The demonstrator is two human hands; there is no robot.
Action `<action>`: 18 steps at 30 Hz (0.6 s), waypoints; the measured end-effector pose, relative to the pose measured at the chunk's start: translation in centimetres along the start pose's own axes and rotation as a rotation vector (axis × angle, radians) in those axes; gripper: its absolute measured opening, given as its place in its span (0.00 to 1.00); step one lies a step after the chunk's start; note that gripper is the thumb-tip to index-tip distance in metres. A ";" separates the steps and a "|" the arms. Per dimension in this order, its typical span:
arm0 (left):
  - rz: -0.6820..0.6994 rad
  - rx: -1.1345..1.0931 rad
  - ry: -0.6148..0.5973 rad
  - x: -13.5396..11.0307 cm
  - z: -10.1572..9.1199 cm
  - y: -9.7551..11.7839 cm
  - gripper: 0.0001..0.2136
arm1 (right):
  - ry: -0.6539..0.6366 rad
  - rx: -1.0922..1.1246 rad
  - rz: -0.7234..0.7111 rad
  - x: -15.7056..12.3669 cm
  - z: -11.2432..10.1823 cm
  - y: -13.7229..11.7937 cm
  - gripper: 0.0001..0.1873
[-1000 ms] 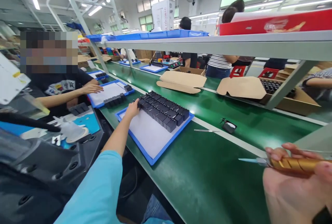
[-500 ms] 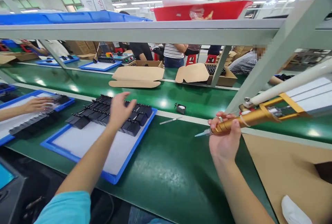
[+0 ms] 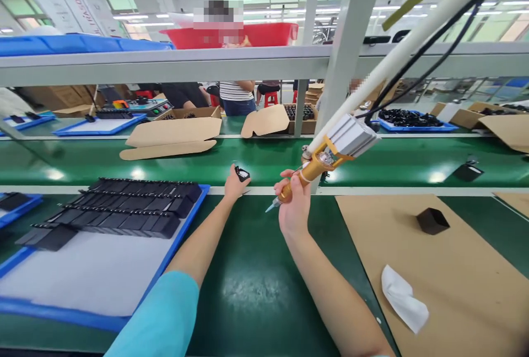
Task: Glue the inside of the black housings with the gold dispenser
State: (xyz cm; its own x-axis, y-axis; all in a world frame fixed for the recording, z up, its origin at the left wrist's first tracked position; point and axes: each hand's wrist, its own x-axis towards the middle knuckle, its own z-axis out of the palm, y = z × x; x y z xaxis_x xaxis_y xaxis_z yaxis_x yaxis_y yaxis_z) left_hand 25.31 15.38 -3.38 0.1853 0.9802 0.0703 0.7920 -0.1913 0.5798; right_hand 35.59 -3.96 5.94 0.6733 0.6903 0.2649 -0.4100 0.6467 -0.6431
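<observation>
1. Gold tool [image 3: 308, 172] sits in the right hand [image 3: 294, 208], fingers closed round its handle. It is held above the green table [image 3: 256, 269], close to the white stripe [image 3: 372, 190].
2. Its long axis runs on a slant. The metal tip points down and left toward the left hand [image 3: 233, 185]. The upper end rises to the right into a grey block [image 3: 351, 136] and a white tube [image 3: 413, 43] (black cables run alongside).
3. The left hand reaches forward with its fingers curled at a small black part [image 3: 242, 173] by the stripe, touching it. Whether they grip it cannot be told.
4. Bare green table lies open between the two forearms and down to the near edge.
5. The blue tray [image 3: 61, 314] closes that room on the left, with rows of black parts [image 3: 124, 208] at its far end.
6. On the right, the edge of the cardboard sheet [image 3: 454, 269] closes it, carrying a black box [image 3: 432, 220] and a white cloth [image 3: 403, 297].
7. A grey post [image 3: 347, 43] stands just behind the tool.
</observation>
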 end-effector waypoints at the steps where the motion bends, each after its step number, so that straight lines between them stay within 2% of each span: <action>1: 0.048 -0.025 -0.015 -0.6 -0.3 0.0 0.44 | -0.003 0.000 0.006 0.0 0.0 0.0 0.16; 3: 0.184 -0.110 -0.091 -2.6 -1.0 -0.2 0.46 | -0.007 0.000 0.012 0.1 -0.1 -0.1 0.16; 6: 0.391 -0.262 -0.301 -6.7 -1.9 -1.1 0.50 | 0.004 -0.001 -0.009 0.3 -0.3 -0.1 0.15; 9: 0.450 -0.322 -0.525 -10.3 -2.4 -2.4 0.51 | 0.010 -0.007 -0.030 0.5 -0.3 -0.1 0.14; 12: 0.446 -0.341 -0.700 -12.2 -2.5 -3.5 0.49 | -0.007 -0.013 -0.033 0.4 -0.3 -0.2 0.14; 14: 0.475 -0.329 -0.734 -12.8 -2.2 -3.7 0.50 | -0.022 -0.018 -0.035 0.3 -0.3 -0.2 0.14; 18: 0.509 -0.323 -0.685 -13.2 -1.6 -3.2 0.46 | -0.044 -0.019 -0.038 -0.1 -0.3 -0.3 0.14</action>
State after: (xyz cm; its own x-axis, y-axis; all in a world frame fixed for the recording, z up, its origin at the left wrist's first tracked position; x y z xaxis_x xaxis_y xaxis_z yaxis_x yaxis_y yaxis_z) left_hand 19.37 3.12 -4.86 0.8547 0.5159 -0.0575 0.3371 -0.4674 0.8172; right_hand 35.81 -4.30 5.87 0.6598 0.6797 0.3205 -0.3728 0.6664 -0.6457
